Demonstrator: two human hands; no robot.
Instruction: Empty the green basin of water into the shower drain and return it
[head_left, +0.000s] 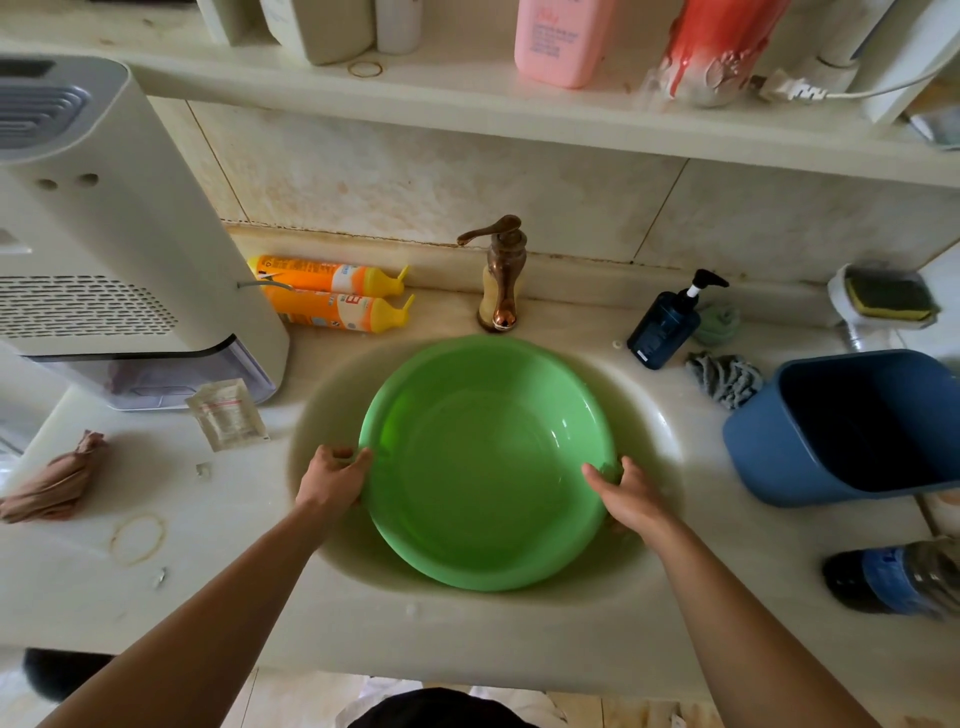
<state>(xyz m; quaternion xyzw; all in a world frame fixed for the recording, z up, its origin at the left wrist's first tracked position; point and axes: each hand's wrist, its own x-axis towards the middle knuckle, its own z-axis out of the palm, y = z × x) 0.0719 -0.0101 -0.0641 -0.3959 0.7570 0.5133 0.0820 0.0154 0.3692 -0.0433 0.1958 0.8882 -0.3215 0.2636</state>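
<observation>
The round green basin (488, 462) sits in the cream sink bowl (652, 415) below the faucet, and water shows inside it. My left hand (335, 475) grips the basin's left rim, thumb over the edge. On the right rim, my right hand (626, 493) holds on with its fingers wrapped around the edge. The basin looks level. The shower drain is not in view.
A bronze faucet (501, 275) stands just behind the basin. Two orange bottles (332, 293) lie at the back left beside a white appliance (104, 249). A dark pump bottle (667, 322), a rag (724, 376) and a blue bin (852, 426) crowd the right counter. A shelf of bottles (561, 41) overhangs above.
</observation>
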